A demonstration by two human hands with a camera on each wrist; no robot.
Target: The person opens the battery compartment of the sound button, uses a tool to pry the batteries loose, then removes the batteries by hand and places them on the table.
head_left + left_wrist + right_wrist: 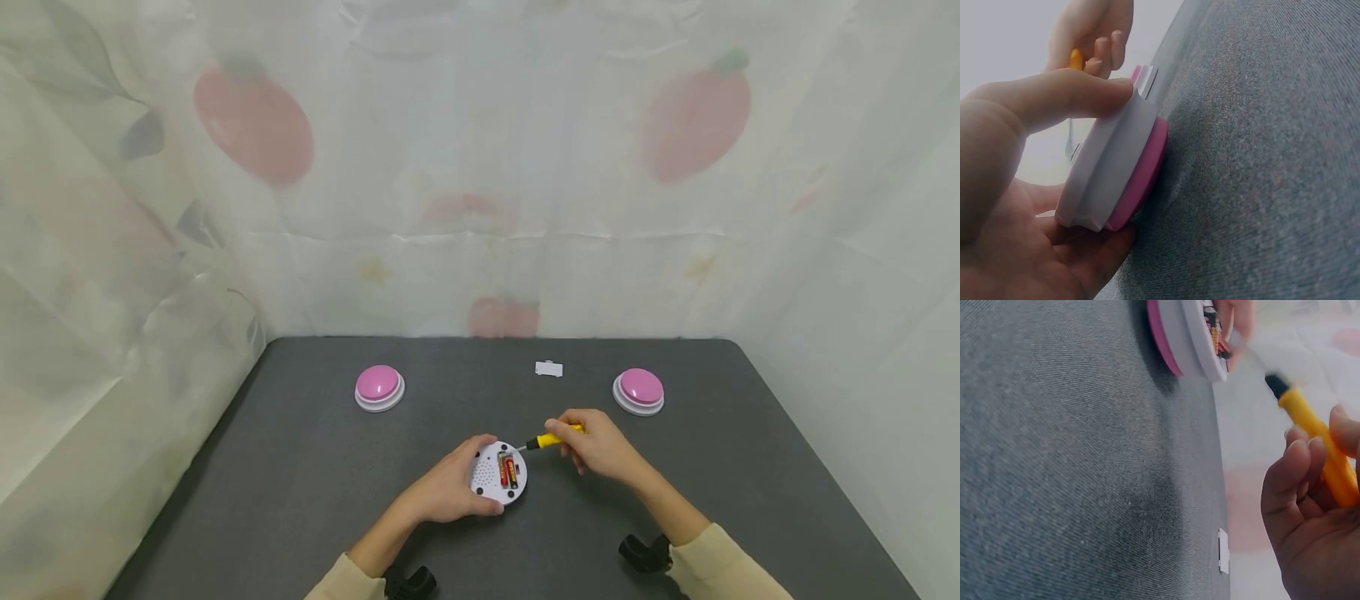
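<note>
My left hand (452, 485) grips a round white push-button light or buzzer (486, 475) by its rim, underside up. Its pink dome (1141, 181) faces the table in the left wrist view. Two red-and-black batteries (507, 472) lie side by side in its uncovered compartment. In my right hand (596, 446) is a screwdriver (553, 438) with a yellow handle and black collar, held between thumb and fingers. Its thin metal shaft points left, the tip at the battery compartment's upper end. Whether the tip touches a battery cannot be made out.
Two more pink-domed white buttons stand dome up, one at the back left (378, 388) and one at the back right (640, 392). A small white battery cover (549, 368) lies between them on the dark grey table (315, 475). Patterned curtains (480, 167) hang behind the table and at its sides.
</note>
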